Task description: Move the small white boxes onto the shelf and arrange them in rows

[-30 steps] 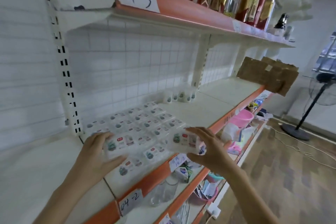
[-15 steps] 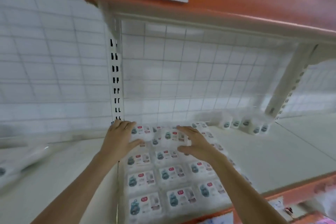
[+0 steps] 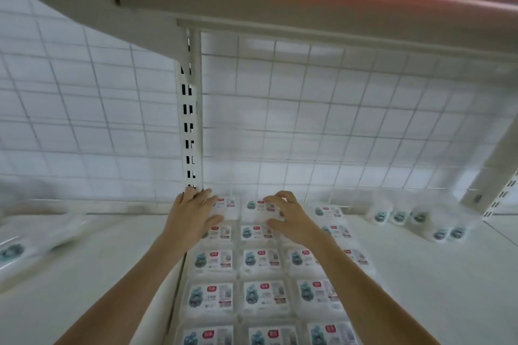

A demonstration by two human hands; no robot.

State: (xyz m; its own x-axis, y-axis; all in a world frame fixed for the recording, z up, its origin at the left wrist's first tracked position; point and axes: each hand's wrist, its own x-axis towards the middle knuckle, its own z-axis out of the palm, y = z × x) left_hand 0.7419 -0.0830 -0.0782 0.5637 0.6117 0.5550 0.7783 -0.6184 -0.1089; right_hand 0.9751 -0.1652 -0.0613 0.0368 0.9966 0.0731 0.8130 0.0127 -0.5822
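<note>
White shelf [image 3: 420,274]: small white boxes [image 3: 263,260] in rows, labels unreadable. Left hand [image 3: 193,216] flat on box; right hand [image 3: 291,216] fingers clamp box.

Soft, even light — blurred, warped edges

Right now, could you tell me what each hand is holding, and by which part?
The right hand pinches a small white box by its right end; the left hand lies flat on the neighbouring box, gripping nothing.
</note>
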